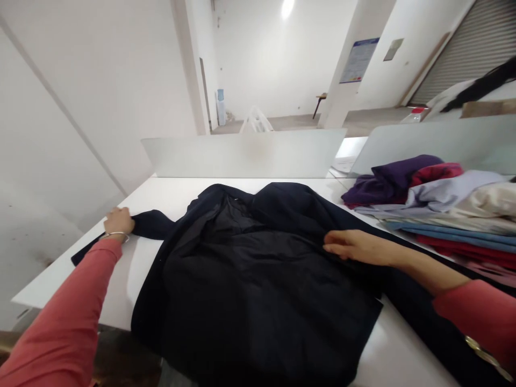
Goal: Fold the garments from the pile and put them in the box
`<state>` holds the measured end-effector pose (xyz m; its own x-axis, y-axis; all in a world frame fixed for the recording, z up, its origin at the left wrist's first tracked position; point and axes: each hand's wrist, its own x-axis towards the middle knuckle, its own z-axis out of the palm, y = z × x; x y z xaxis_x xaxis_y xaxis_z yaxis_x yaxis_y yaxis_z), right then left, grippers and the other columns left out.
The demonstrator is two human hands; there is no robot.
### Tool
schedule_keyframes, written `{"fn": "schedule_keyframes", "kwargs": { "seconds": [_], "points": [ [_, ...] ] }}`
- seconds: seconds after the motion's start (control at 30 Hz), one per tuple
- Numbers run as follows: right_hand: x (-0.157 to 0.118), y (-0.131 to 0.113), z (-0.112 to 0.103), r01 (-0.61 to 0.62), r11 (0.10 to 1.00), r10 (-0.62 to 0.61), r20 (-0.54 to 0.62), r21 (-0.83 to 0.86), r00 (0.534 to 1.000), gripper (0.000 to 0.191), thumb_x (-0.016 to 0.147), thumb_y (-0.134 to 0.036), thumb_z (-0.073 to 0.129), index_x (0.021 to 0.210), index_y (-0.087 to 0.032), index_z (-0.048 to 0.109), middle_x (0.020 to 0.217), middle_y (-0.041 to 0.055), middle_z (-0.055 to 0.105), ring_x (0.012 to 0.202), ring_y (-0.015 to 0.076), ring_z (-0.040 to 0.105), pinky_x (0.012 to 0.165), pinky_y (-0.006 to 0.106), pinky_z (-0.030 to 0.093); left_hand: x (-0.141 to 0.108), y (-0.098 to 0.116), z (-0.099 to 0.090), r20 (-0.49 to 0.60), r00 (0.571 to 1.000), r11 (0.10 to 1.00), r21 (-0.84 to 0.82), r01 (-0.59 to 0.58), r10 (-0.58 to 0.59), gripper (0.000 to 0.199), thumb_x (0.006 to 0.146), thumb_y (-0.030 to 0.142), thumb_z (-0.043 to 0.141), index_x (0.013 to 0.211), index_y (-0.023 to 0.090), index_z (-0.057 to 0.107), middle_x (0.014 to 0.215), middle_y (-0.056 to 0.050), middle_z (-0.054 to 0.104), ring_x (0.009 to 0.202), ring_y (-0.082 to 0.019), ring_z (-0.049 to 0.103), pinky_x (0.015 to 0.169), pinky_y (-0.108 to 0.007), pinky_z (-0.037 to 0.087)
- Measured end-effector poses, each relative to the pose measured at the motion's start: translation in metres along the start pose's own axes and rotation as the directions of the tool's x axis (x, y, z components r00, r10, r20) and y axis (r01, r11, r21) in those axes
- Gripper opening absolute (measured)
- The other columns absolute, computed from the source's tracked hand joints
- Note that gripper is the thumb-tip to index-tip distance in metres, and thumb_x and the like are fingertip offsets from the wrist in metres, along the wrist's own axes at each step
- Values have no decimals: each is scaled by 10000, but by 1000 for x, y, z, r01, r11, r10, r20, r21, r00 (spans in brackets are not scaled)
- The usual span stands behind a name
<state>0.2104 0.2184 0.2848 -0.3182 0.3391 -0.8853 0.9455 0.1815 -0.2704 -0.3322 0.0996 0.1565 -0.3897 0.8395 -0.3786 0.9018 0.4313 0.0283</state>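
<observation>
A dark navy jacket (250,279) with a black lining lies spread over the white table (133,263), its lower part reaching past the front edge. My left hand (119,220) is closed around one sleeve of the jacket, stretched out to the left, and a bracelet shows at the wrist. On the right, my right hand (350,246) pinches the jacket's front edge, fingers pressed together on the cloth. The other sleeve runs off to the right beneath my right forearm.
A pile of folded and loose clothes (435,199) sits at the table's right side. Frosted divider panels (242,156) stand along the back edge. Behind them a white plastic bag (256,119) shows. A wall (60,134) rises close on the left.
</observation>
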Motion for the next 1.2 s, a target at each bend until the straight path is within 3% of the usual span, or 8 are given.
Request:
{"fn": "schedule_keyframes", "kwargs": {
  "seconds": [0.1,0.2,0.23,0.37,0.53,0.73,1.0,1.2],
  "points": [
    [27,-20,14,38,959,-141,-359,-279,923,364,769,-433,467,998,-154,517,1038,112,549,981,246,495,794,322,411,3,83,-8,-57,961,962,-5,-272,271,282,740,73,346,938,7,536,993,-179,524,1025,-288,448,885,-412,352],
    [58,-25,21,-69,908,-121,-417,-413,901,256,801,-334,459,953,-148,549,1089,120,530,1062,267,435,794,336,405,-12,178,-4,5,857,855,-75,-514,516,215,800,176,377,868,118,573,931,-70,561,937,-171,489,889,-292,365],
    [66,-24,18,-111,903,-79,-416,-414,906,220,830,-288,407,908,-148,557,1035,115,555,1015,252,471,762,324,412,-21,206,0,8,767,762,-121,-636,641,233,824,217,366,879,123,571,952,-77,558,949,-173,479,893,-304,361],
    [79,-9,-13,-272,906,73,-514,-324,855,324,882,-220,229,874,-129,540,890,123,588,803,205,560,681,300,408,-55,271,23,20,616,604,-225,-765,788,354,843,371,377,1059,127,513,1164,-99,485,1077,-209,405,870,-338,378],
    [82,15,-22,-249,906,10,-571,-342,821,414,802,-468,455,1027,-124,499,1067,124,538,980,267,493,749,320,410,-66,276,46,187,630,656,-259,-709,754,518,845,463,327,1255,149,362,1323,-96,364,1211,-277,288,922,-459,319],
    [102,37,-24,-289,859,68,-466,-423,882,276,889,-227,313,898,-91,552,891,136,591,845,220,568,729,302,413,-69,275,55,222,645,682,-260,-684,731,597,839,522,269,1322,172,274,1375,-82,299,1264,-289,208,979,-513,229],
    [145,88,-142,-595,767,229,-762,-242,606,358,870,-92,200,1074,8,477,1047,248,510,974,288,504,761,371,405,-65,281,60,135,591,604,-256,-755,795,591,825,526,321,1334,233,253,1419,-58,200,1300,-285,96,1009,-525,175],
    [183,125,-96,-533,801,323,-551,-273,769,231,789,-108,413,911,-71,605,936,178,587,909,258,537,713,333,435,-54,286,68,211,560,598,-296,-745,801,631,819,575,271,1342,223,238,1411,-73,221,1290,-277,160,1011,-512,185]
  ]
}}
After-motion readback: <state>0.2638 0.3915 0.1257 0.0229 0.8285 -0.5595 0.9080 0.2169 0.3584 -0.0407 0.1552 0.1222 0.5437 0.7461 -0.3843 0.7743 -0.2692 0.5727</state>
